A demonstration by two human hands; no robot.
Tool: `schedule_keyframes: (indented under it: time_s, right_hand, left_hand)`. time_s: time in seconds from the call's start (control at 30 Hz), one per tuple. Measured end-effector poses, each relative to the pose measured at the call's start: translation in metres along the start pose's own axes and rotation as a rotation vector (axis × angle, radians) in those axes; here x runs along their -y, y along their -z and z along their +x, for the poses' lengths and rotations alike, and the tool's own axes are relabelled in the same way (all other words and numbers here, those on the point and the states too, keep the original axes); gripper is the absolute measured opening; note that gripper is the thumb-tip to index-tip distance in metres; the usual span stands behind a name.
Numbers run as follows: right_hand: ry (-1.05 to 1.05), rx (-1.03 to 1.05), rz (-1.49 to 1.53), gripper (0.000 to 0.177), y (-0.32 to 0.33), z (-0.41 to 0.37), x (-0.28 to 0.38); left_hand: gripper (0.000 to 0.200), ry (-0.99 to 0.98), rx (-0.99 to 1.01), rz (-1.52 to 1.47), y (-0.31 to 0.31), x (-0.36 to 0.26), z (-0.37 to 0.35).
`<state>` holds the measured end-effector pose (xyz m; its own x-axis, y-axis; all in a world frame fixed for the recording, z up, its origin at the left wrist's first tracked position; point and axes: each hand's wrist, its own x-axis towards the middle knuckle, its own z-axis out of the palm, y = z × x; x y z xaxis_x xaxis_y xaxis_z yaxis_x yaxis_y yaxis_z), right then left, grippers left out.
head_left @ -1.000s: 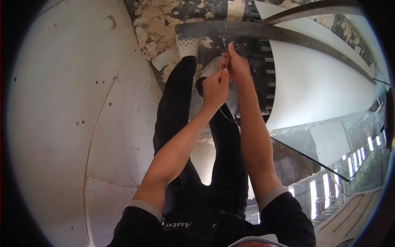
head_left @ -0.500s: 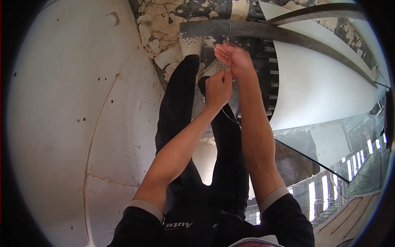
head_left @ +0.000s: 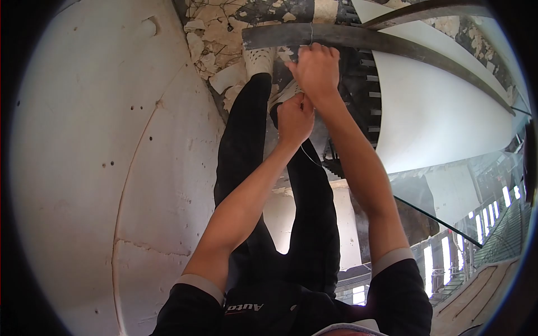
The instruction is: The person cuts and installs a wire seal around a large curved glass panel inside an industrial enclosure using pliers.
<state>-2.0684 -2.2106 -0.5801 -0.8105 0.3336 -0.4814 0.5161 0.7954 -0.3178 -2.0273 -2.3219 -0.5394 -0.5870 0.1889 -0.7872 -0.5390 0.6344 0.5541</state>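
A thin wire passes over a dark, curved metal bar and runs down behind my right hand. My right hand is just below the bar, back up, fingers curled around the wire and thumb out to the left. Closer to me, my left hand is closed in a pinch on the wire. The wire's loose tail shows below the left wrist, over my dark trouser leg. My fingertips are mostly hidden.
A large whitish panel with small holes fills the left side. Right of my hands are a smooth white curved sheet and a second curved bar. Broken flakes litter the floor by my feet. A glass edge lies at the lower right.
My right hand has turned from palm showing, fingers loose, to back up with fingers curled, and moved slightly toward the bar. Its elbow swung right. My left hand has barely moved.
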Motion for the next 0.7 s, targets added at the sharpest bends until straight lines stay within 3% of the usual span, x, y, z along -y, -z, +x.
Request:
schedule_keyframes:
  time_s: [0.13,0.2,0.23,0.3,0.33,0.43,0.5,0.57,0.6,0.63,0.7]
  right_hand:
    - [-0.052,0.032,-0.067,0.028,-0.008,0.011,-0.014]
    - [-0.74,0.045,1.152,0.029,-0.016,0.004,-0.037]
    - [-0.743,0.045,1.143,0.029,-0.036,-0.008,-0.047]
    - [-0.992,0.276,1.997,0.03,-0.078,-0.027,-0.061]
    - [-1.107,0.236,2.025,0.025,-0.071,-0.027,-0.042]
    - [-1.25,0.144,1.771,0.026,-0.061,-0.02,-0.024]
    - [-1.209,0.181,1.601,0.032,-0.039,-0.017,-0.034]
    - [-0.783,-0.203,0.494,0.041,-0.016,-0.022,-0.035]
    - [-0.64,-0.474,0.322,0.048,-0.013,-0.022,-0.033]
    - [-0.642,-0.471,0.328,0.048,-0.012,-0.022,-0.03]
    - [-0.421,-0.225,0.358,0.047,-0.003,-0.021,-0.023]
  left_hand:
    - [0.038,0.039,0.012,-0.055,0.001,-0.005,-0.001]
    - [0.039,0.05,0.035,-0.041,0.001,-0.005,-0.001]
    - [0.039,0.052,0.044,-0.026,0.001,-0.005,-0.002]
    - [0.04,0.042,0.047,-0.018,0.001,-0.003,0.001]
    - [0.04,0.017,0.01,-0.047,-0.001,0.001,0.001]
    - [0.041,0.015,0.0,-0.048,0.002,0.0,-0.003]
    - [0.04,0.026,0.016,-0.028,0.0,-0.004,-0.002]
    - [0.04,0.075,0.047,-0.045,-0.001,-0.001,-0.001]
    - [0.04,0.075,0.04,-0.044,0.001,-0.003,-0.001]
    - [0.04,0.098,0.061,-0.048,0.002,-0.006,-0.002]
    - [0.039,0.113,0.082,-0.045,0.001,-0.004,-0.001]
